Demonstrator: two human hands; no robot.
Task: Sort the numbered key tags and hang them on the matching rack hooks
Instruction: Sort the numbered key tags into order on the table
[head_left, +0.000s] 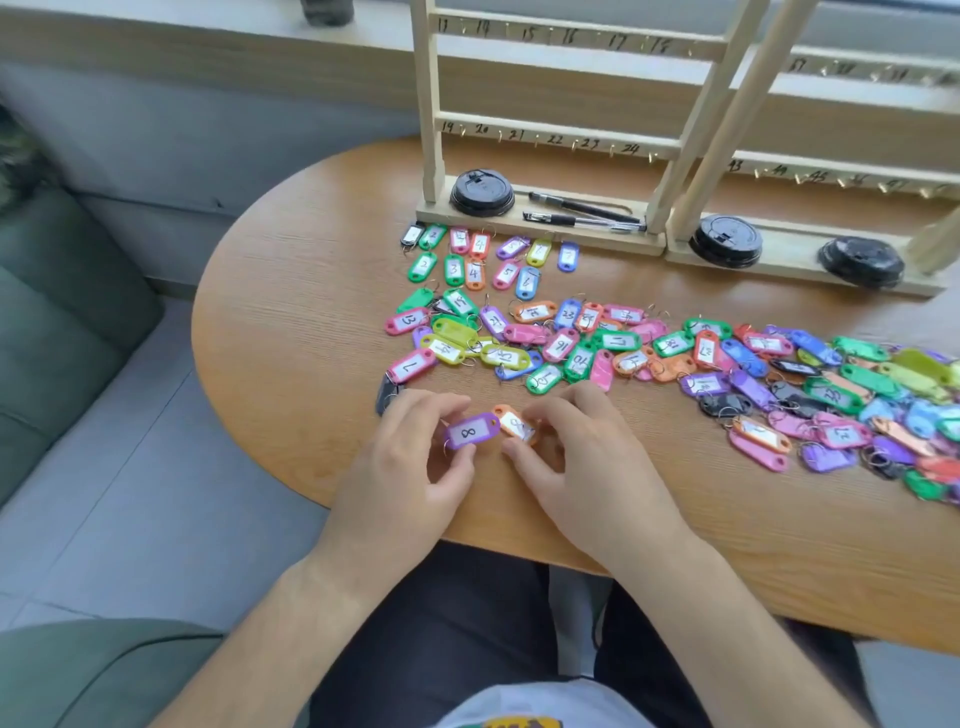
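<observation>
My left hand (410, 457) pinches a purple key tag (471, 430) marked 8, just above the table's near edge. Right beside it, my right hand (576, 447) pinches an orange tag (514, 426), also marked 8. Two short rows of low-numbered tags (483, 257) lie sorted in front of the left wooden rack (561, 140), whose numbered hooks hang bare. A loose heap of coloured tags (571, 343) spreads across the table's middle and thickens to the right (857, 395). A pink tag marked 7 (411, 366) lies at the heap's left end.
A second wooden rack (810, 171) stands at the right. Black cup lids (482, 193) and two pens (582, 213) sit on the rack bases. The wooden table (291, 312) has a rounded left end; a green sofa (57, 322) lies beyond it.
</observation>
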